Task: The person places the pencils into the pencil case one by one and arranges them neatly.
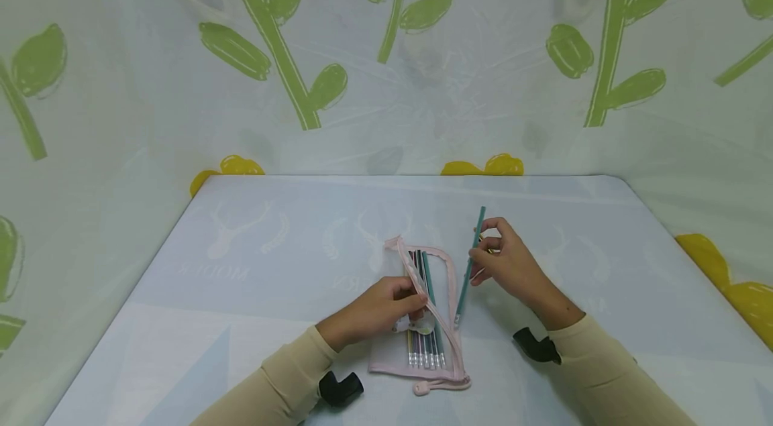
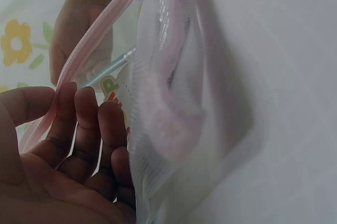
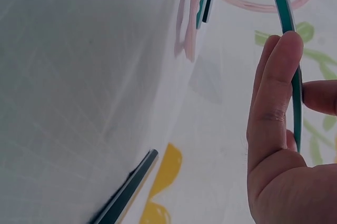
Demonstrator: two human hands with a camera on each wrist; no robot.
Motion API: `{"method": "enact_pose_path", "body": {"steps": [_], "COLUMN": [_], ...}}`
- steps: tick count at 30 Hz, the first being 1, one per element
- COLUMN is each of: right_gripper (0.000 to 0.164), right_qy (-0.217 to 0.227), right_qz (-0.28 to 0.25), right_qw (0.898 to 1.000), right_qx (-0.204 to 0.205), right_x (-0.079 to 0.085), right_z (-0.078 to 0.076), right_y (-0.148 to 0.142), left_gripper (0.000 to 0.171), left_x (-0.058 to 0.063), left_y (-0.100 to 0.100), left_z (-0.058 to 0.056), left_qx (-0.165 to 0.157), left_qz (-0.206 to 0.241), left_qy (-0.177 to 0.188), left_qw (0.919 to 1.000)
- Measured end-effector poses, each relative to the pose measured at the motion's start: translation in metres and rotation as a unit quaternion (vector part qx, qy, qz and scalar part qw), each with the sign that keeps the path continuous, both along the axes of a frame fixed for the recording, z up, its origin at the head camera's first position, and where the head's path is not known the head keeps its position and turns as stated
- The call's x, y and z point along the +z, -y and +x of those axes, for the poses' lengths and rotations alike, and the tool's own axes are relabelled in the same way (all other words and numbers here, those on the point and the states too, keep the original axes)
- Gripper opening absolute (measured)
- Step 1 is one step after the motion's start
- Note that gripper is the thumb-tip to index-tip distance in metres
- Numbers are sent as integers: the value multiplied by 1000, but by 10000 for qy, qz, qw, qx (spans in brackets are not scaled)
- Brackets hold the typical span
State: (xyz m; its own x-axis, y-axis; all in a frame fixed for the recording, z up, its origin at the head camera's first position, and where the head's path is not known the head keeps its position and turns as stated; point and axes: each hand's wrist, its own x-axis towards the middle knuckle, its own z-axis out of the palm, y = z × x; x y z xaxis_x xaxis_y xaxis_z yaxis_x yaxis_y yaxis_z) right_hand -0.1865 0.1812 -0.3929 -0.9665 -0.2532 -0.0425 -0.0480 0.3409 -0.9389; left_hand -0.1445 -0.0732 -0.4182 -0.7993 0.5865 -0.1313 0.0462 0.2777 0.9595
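Observation:
A pink-edged mesh pencil pouch [image 1: 380,355] lies on the table with several pencils [image 1: 430,345] inside, their silvery ends toward the person. My left hand [image 1: 383,308] pinches the pouch's pink zipper edge [image 2: 87,50] between thumb and forefinger, lifting it; the other fingers curl loosely against the mesh. To the right of the pouch, my right hand [image 1: 507,261] pinches a teal pencil [image 1: 465,292] between thumb and fingers. That pencil tilts, its silvery lower end beside the pouch's right edge. In the right wrist view the fingers [image 3: 276,87] lie along the teal pencil.
A pink zipper pull strap [image 1: 441,386] lies at the pouch's near edge. The pale table [image 1: 241,318] has faint printed deer heads. A dark rod [image 3: 129,187] shows low in the right wrist view. A flower-patterned cloth [image 1: 483,77] hangs behind the table.

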Motion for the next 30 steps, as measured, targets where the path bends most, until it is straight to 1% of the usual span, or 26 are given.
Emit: {"method": "enact_pose_path", "body": {"steps": [12,17,25,30], "right_gripper": [47,49,56,58], "right_qy": [249,392,522,655], "right_qz": [119,51,57,55], "right_qw": [9994,9987,9971,9963], "right_qx": [194,324,550,559], "right_x": [-1,-3,-7,-6], "right_z": [2,2,2,4], "right_y": [6,8,8,9], "left_gripper": [27,27,27,28], "left_x": [0,0,-1,-1], "left_y": [1,0,0,0], "left_z": [-1,-1,-2,-1], "left_qx": [24,45,15,50], "left_qz": [-40,3,121,78], "left_qy": [13,11,-48,-59], "left_qw": [10000,10000,9999,9999]}}
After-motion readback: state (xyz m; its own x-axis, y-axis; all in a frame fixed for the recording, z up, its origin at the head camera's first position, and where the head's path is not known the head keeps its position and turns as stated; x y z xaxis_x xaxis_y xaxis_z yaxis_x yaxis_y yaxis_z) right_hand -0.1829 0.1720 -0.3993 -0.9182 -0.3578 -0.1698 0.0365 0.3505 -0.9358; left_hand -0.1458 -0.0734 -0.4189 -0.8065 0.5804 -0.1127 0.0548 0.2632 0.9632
